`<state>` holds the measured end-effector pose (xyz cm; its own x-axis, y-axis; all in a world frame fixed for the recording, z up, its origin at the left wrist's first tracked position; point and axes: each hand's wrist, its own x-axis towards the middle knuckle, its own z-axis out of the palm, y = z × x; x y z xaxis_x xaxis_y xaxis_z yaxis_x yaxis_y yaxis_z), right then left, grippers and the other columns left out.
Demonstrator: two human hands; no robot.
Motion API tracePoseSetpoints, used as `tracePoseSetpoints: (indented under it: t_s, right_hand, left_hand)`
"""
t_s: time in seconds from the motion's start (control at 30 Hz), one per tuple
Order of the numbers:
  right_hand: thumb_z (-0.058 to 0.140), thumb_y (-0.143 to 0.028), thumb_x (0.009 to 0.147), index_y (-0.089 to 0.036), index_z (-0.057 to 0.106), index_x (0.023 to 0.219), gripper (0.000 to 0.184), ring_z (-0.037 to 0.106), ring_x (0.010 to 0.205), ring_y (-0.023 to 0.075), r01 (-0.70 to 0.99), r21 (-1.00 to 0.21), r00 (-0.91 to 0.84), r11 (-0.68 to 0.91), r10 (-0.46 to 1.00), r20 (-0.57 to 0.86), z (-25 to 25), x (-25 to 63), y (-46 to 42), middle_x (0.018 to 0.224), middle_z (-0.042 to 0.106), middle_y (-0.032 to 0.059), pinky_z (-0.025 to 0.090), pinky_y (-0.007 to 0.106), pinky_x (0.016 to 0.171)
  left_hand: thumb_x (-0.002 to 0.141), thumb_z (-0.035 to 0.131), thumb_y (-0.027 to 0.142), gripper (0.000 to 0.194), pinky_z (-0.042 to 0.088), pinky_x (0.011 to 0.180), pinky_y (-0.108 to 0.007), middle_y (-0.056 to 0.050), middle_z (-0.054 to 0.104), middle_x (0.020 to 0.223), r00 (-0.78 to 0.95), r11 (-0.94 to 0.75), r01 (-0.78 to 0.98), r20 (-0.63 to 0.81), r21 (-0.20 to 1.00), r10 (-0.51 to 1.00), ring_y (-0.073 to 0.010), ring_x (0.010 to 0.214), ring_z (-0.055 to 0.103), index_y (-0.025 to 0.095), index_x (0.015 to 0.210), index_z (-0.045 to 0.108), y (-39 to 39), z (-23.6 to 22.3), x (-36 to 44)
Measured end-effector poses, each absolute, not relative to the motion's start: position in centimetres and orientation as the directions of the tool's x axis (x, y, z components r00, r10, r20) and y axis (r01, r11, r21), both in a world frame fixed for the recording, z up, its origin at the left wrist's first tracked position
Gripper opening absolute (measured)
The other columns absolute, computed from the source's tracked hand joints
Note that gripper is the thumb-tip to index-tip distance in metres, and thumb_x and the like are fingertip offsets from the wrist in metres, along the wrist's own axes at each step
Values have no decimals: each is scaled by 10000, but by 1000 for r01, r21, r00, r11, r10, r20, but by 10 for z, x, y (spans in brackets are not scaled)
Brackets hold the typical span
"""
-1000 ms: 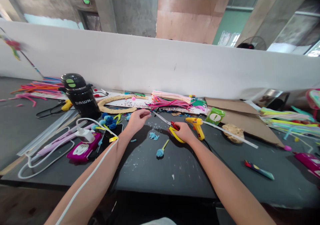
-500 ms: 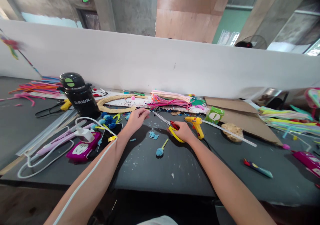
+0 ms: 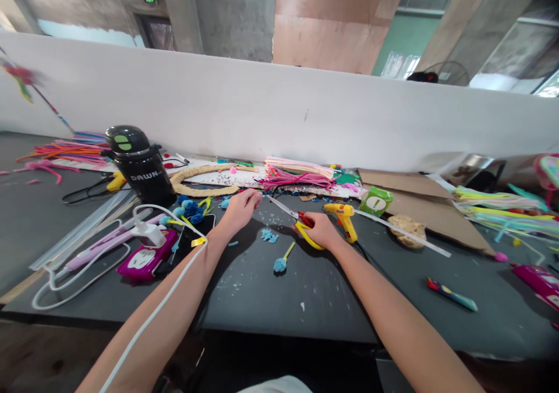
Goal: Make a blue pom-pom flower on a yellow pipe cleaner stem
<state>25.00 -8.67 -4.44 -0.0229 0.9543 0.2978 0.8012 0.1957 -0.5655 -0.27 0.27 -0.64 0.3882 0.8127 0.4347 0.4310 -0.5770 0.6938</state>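
Note:
My right hand (image 3: 321,230) is wrapped round the red and yellow handles of a pair of scissors (image 3: 286,208), whose blades point left and away from me. The blade tips come right up to the fingertips of my left hand (image 3: 244,204). Those fingers are pinched together, and what they hold is too small to make out. Below the two hands, small light-blue fuzzy pieces (image 3: 269,236) lie on the dark table. Nearer to me lies a blue pompom flower (image 3: 280,265) with a yellow-green stem.
A yellow glue gun (image 3: 343,215) stands right of my right hand, beside a green box (image 3: 376,201). Pink pipe cleaners (image 3: 297,174) lie at the back. On the left are a black bottle (image 3: 142,169), a purple power strip (image 3: 146,259) and a white cable crossing my left forearm.
Almost nothing differs. Both hands and the scissors keep nearly the same place, and the whole view has shifted very slightly.

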Motion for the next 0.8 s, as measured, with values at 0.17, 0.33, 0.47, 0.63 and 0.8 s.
tracePoseSetpoints:
  t_s: [0.17, 0.33, 0.47, 0.63, 0.8]
  right_hand:
    - [640, -431, 710, -185, 474, 602, 316, 375, 552, 102, 812, -548, -35, 199, 955, 295, -43, 250, -86, 559, 444, -39, 268, 230, 511]
    - [636, -418, 708, -182, 465, 592, 314, 360, 556, 100, 818, -539, -42, 201, 955, 293, -41, 249, -86, 558, 432, -40, 251, 231, 513]
    - [624, -410, 714, -175, 484, 592, 299, 351, 552, 98, 816, -542, -48, 200, 958, 282, -40, 248, -87, 554, 440, -37, 238, 231, 511]
    - [624, -418, 721, -171, 505, 601, 299, 349, 557, 99, 811, -551, -50, 198, 961, 272, -39, 248, -87, 558, 447, -37, 237, 232, 514]
    - [620, -471, 737, -169, 516, 594, 351, 347, 559, 102, 814, -540, -61, 211, 957, 283, -41, 250, -86, 560, 457, -31, 233, 241, 518]
  left_hand:
    - [940, 434, 402, 334, 388, 610, -252, -10, 620, 669, 401, -595, 451, 444, 665, 801, -144, 628, 545, 169, 780, 611, 2, -6, -3]
    - [933, 449, 387, 313, 381, 599, -245, -5, 620, 668, 389, -593, 451, 451, 667, 803, -138, 613, 527, 172, 775, 612, 1, -6, -3]
    - [932, 457, 384, 307, 375, 592, -239, 1, 616, 660, 393, -601, 455, 457, 657, 798, -128, 599, 518, 171, 773, 610, 1, -6, -4]
    - [932, 456, 395, 316, 373, 587, -237, 1, 612, 656, 393, -601, 459, 458, 654, 798, -128, 599, 515, 170, 770, 609, 2, -6, -4]
    - [931, 451, 401, 322, 379, 597, -243, -4, 624, 664, 391, -600, 467, 457, 650, 799, -134, 599, 515, 171, 773, 612, 2, -5, -4]
